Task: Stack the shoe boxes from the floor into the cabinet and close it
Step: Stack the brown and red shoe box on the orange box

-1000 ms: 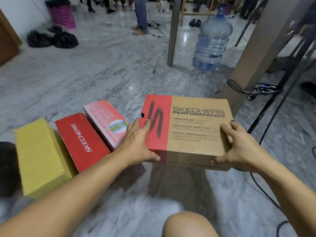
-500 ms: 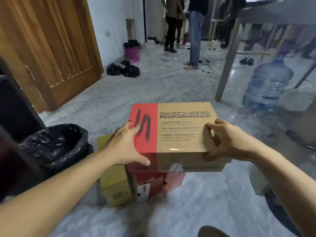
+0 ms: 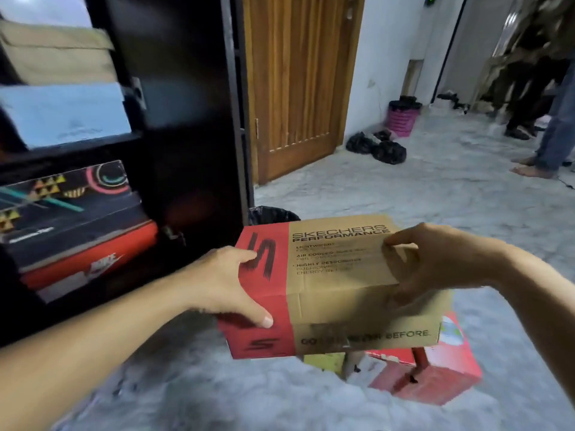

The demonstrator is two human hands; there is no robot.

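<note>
I hold a brown and red Skechers shoe box (image 3: 336, 275) in the air in front of me. My left hand (image 3: 224, 281) grips its red left end, thumb on the front. My right hand (image 3: 435, 259) grips its right end, fingers curled over the lid. The dark cabinet (image 3: 174, 119) stands open at the left, its door (image 3: 193, 98) swung out. On its shelves lie a red Nike box (image 3: 93, 259), a black patterned box (image 3: 62, 194), a pale blue box (image 3: 62, 113) and a tan box (image 3: 56, 54). Under the held box, a red box (image 3: 435, 374) and a yellow box (image 3: 323, 362) rest on the floor.
A black-lined bin (image 3: 270, 214) sits behind the held box by the cabinet door. A wooden door (image 3: 295, 88) is beyond it. Black bags (image 3: 376, 147) and a pink basket (image 3: 403, 116) lie by the wall. People stand at the far right (image 3: 547, 119). The floor is grey marble.
I lifted the Skechers box off the floor and turned left with it. The open cabinet with its stacked boxes has come into view; both hands keep their grip.
</note>
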